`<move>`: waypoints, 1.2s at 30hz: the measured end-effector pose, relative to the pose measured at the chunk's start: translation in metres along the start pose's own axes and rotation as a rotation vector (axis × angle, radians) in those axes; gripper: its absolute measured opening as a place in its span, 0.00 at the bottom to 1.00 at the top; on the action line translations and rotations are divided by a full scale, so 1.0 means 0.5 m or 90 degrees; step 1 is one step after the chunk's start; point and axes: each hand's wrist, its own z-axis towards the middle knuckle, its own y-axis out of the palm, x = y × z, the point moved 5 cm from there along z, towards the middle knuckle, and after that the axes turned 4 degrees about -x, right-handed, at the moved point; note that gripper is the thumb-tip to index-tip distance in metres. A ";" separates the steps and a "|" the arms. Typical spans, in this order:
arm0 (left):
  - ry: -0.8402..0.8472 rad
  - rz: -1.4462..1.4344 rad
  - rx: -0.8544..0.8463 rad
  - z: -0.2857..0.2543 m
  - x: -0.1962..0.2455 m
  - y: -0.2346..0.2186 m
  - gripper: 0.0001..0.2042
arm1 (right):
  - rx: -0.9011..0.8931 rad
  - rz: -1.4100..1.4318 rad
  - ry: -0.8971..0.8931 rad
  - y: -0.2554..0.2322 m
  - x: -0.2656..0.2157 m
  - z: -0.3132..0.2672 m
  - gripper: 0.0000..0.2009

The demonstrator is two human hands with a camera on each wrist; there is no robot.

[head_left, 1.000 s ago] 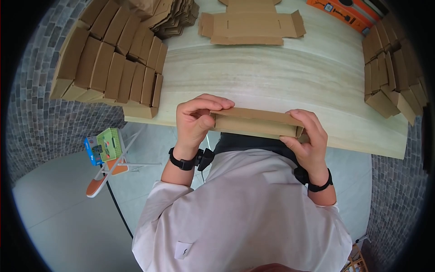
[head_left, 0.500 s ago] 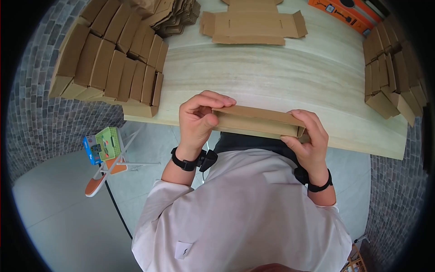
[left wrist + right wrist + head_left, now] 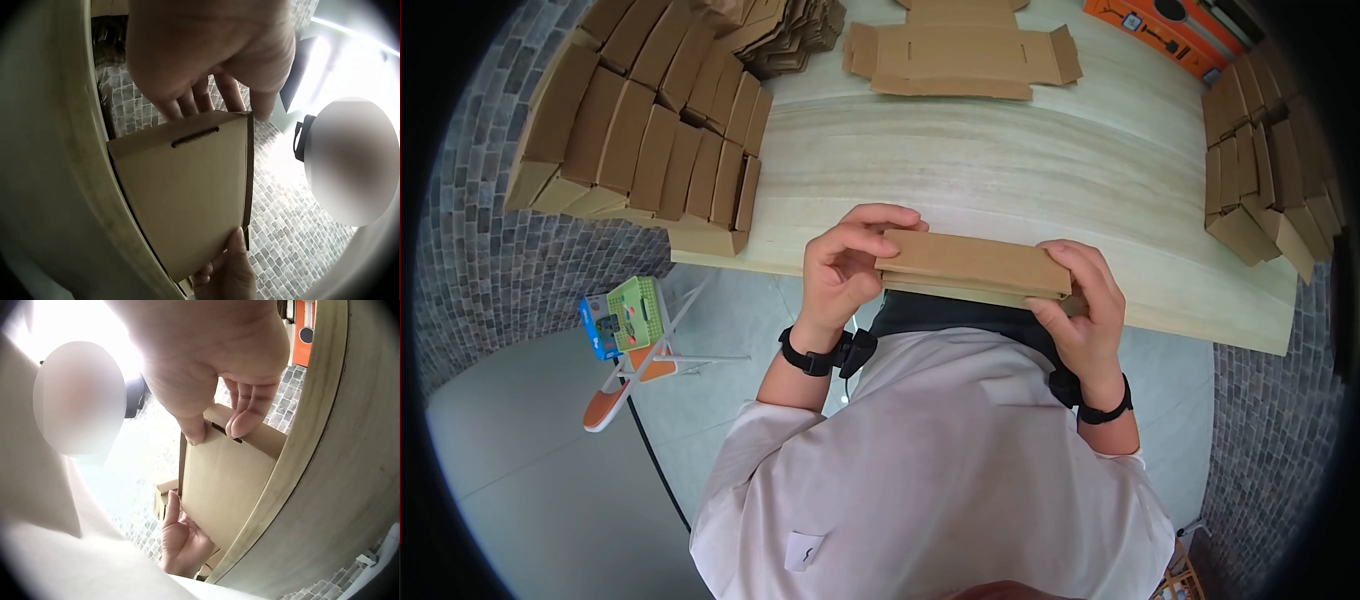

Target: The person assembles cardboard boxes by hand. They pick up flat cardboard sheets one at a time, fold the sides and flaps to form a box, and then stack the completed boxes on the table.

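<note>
A narrow brown cardboard box (image 3: 975,262) is held between both hands at the table's front edge, its lid panel down over the top. At its left end, the left hand (image 3: 840,268) has a fingertip on the lid's corner and the thumb lower at the near side. The right hand (image 3: 1092,300) grips the other end, fingers on the far top edge and thumb at the near lower side. In the left wrist view, the box's plain underside (image 3: 187,194) shows a slot near one end. The right wrist view has a fingertip by a similar slot (image 3: 226,432).
On the left stand stacked folded boxes (image 3: 625,135), with a pile of flat cardboard (image 3: 785,40) behind. An unfolded carton (image 3: 960,60) lies at the back. More boxes (image 3: 1260,165) and an orange box (image 3: 1165,30) are on the right. A green basket (image 3: 636,312) sits off the table's left.
The lid panel has come down, covering the box's open side. The left hand has shifted slightly right and its index finger has moved onto the lid. The right hand has kept its grip.
</note>
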 end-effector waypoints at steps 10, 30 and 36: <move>0.041 0.183 0.009 -0.019 0.002 0.009 0.16 | 0.016 0.005 -0.038 0.003 0.015 -0.010 0.14; -0.046 0.473 0.008 -0.036 0.009 0.045 0.24 | -0.073 -0.169 0.085 -0.059 0.007 -0.041 0.29; -0.187 0.491 0.018 -0.037 -0.015 0.071 0.26 | -0.059 -0.219 0.178 -0.031 0.034 -0.040 0.32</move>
